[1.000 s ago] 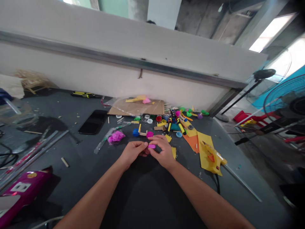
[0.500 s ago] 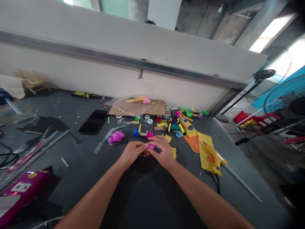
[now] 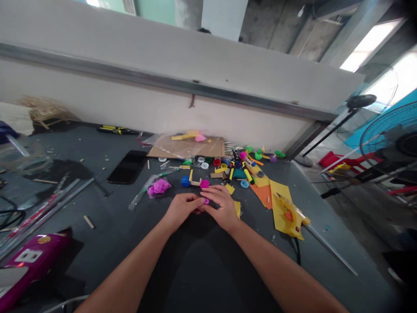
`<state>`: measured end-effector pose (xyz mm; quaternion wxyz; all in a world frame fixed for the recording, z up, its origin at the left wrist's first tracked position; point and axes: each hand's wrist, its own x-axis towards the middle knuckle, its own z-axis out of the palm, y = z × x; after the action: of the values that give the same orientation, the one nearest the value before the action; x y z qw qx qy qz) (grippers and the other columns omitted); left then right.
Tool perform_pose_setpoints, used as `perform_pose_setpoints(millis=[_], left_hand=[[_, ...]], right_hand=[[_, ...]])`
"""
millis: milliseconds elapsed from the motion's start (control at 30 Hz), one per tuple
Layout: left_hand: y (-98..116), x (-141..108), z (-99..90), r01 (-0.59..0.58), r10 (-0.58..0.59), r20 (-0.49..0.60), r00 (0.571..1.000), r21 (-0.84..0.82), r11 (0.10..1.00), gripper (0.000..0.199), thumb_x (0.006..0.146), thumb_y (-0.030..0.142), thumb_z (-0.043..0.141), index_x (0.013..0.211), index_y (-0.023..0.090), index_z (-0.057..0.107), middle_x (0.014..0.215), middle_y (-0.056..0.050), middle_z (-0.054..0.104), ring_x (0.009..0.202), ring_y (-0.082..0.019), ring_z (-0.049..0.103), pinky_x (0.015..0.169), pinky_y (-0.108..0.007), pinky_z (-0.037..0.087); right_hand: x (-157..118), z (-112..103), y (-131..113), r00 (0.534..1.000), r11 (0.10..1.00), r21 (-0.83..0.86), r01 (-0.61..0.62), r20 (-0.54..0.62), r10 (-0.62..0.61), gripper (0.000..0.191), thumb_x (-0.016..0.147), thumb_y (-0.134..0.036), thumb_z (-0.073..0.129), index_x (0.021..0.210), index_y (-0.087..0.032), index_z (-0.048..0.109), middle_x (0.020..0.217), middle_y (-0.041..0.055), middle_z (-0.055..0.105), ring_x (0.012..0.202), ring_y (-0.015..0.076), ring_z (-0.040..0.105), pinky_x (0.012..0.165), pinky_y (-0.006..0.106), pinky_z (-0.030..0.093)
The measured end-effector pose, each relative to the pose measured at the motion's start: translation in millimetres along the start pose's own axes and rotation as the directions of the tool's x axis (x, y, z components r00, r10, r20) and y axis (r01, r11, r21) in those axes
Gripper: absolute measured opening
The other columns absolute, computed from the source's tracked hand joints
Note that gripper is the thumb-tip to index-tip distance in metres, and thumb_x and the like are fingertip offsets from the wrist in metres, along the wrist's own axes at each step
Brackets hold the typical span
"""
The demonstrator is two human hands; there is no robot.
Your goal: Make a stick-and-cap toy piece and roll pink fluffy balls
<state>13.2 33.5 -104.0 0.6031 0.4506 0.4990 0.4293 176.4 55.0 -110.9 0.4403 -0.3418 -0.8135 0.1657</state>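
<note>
Head view: left hand (image 3: 182, 207) and right hand (image 3: 222, 204) pinch a small magenta plastic piece (image 3: 206, 201) above a dark bench (image 3: 97, 204).

Left to right: a black smartphone (image 3: 127, 167) lies flat; a clear plastic bag (image 3: 143, 193) holds crumpled pink tissue (image 3: 160, 187). A wooden craft-stick frame (image 3: 195, 183) already carries a blue bottle cap (image 3: 185, 181) and a magenta bottle cap (image 3: 204, 184). Both hands are closed, fingertips meeting on the piece, mostly hiding it, just in front of the frame. Loose coloured bottle caps (image 3: 216, 162) and yellow card scraps (image 3: 286, 213) lie further right.
</note>
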Motion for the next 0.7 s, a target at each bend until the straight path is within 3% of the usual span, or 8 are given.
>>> perform_pose_setpoints(millis=[200,367,567,700], left_hand=[[-0.7,-0.2,-0.9,0.003,-0.004,-0.005,1.000,-0.054,0.999,0.029,0.067,0.041,0.069,0.073,0.013,0.069,0.065,-0.003,0.067,0.058,-0.011,0.058,0.061,-0.024,0.049],[-1.3,0.4,-1.2,-0.008,0.008,0.001,1.000,-0.002,1.000,0.029,0.067,0.041,0.070,0.065,0.012,0.067,0.058,-0.002,0.064,0.055,-0.010,0.056,0.057,-0.021,0.045],[-0.6,-0.3,0.0,0.008,-0.008,-0.007,1.000,-0.099,0.995,0.035,0.071,0.047,0.064,0.070,0.012,0.068,0.063,-0.004,0.065,0.059,-0.013,0.058,0.062,-0.028,0.050],[0.0,-1.0,-0.4,0.006,-0.004,0.019,1.000,-0.069,0.998,0.033,0.070,0.044,0.067,0.069,0.011,0.068,0.064,-0.005,0.065,0.059,-0.013,0.058,0.062,-0.026,0.049]], right_hand=[[0.3,-0.7,0.7,1.000,1.000,-0.004,-0.011,-0.018,0.011,0.018,0.076,-0.031,0.068,0.094,-0.029,0.070,0.101,0.0007,0.069,0.103,0.0207,0.055,0.093,0.040,0.043],[-0.7,0.6,1.6,1.000,1.000,-0.009,-0.012,0.024,0.012,0.026,0.074,-0.035,0.070,0.099,-0.029,0.068,0.103,0.0019,0.068,0.104,0.0212,0.055,0.093,0.041,0.042],[0.7,-0.9,-1.6,0.999,1.000,0.007,-0.030,0.014,0.029,0.016,0.079,-0.029,0.063,0.095,-0.028,0.067,0.103,0.0015,0.068,0.104,0.0193,0.056,0.093,0.040,0.041],[1.5,-0.9,-3.9,0.999,0.999,0.011,-0.035,0.015,0.035,0.016,0.081,-0.027,0.061,0.096,-0.027,0.066,0.101,0.0019,0.069,0.103,0.0189,0.057,0.093,0.039,0.041]])
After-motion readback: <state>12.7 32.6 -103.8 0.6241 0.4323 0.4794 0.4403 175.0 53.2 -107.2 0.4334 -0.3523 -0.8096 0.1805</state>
